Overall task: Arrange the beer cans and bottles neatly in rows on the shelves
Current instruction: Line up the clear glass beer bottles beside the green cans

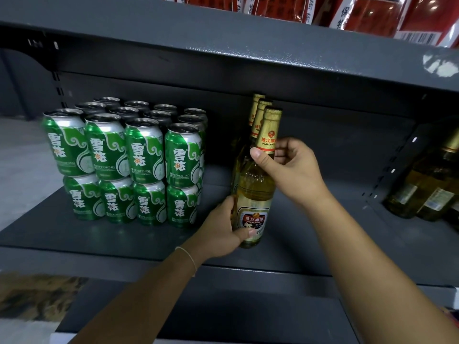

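1. On the grey shelf, front bottle stands before two others, right of stacked green cans.
2. Left hand wraps its base; right hand pinches its neck.
3. Risk: a nudge backward could topple the row behind.

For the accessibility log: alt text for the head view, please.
Both hands hold the front Pearl River beer bottle upright on a dark grey shelf, the left hand gripping its base and the right hand its neck, with more bottles lined up behind. To the left stand green Snow beer cans stacked two high in rows.

Stacked green cans, 3 upright bottles
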Available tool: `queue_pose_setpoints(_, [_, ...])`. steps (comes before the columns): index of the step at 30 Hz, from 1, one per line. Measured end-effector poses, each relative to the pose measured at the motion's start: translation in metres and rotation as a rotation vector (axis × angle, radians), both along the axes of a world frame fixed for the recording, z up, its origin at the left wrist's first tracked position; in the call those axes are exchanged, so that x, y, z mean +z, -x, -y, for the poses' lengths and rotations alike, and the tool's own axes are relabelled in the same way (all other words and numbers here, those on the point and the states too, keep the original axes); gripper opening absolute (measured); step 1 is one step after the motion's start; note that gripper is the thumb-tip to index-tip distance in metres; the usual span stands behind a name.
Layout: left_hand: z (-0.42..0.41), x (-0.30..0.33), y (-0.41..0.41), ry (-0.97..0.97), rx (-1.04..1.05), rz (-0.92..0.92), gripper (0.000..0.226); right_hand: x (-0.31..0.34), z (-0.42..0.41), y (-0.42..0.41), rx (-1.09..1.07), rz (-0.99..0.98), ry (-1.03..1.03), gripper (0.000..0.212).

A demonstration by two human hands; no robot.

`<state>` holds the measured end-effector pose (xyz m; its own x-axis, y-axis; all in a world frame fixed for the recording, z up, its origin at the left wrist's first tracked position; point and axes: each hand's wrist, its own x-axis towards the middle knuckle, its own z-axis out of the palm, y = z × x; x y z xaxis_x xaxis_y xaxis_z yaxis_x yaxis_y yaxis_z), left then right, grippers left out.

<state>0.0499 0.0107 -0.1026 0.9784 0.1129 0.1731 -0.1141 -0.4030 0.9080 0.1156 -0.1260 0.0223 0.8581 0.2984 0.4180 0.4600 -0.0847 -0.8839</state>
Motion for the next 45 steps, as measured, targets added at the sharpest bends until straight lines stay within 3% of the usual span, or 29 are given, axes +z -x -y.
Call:
queue_pose_setpoints(24, [0.002,0.014,0.012,-0.027,0.043,-0.034,0.058,-0.001,0.004,0.005,0.042,0.014,0.028,0.036])
queue_pose_setpoints(26, [0.003,0.027,0.021,-0.145,0.055,-0.091,0.056,0.0,0.005,0.007,0.039,0.018,0.032,0.036])
queue_pose_setpoints(29, [0.004,0.056,0.04,-0.556,0.085,-0.187,0.041,0.002,0.009,0.009,0.032,0.026,0.02,0.033])
queue_pose_setpoints(31, [0.007,0.071,0.048,-0.701,0.113,-0.155,0.04,0.004,0.013,0.011,0.024,0.027,0.0,0.029])
queue_pose_setpoints(37, [0.044,0.105,0.053,-0.459,0.132,0.225,0.017,0.007,0.039,0.008,-0.062,0.083,-0.015,0.027])
queue_pose_setpoints(41, [0.078,0.11,0.036,-0.193,0.038,0.218,0.02,0.012,0.07,0.001,-0.142,0.101,-0.011,0.014])
queue_pose_setpoints(45, [0.11,0.108,0.008,-0.162,-0.006,0.235,0.035,0.015,0.108,-0.008,-0.204,0.111,-0.012,0.019])
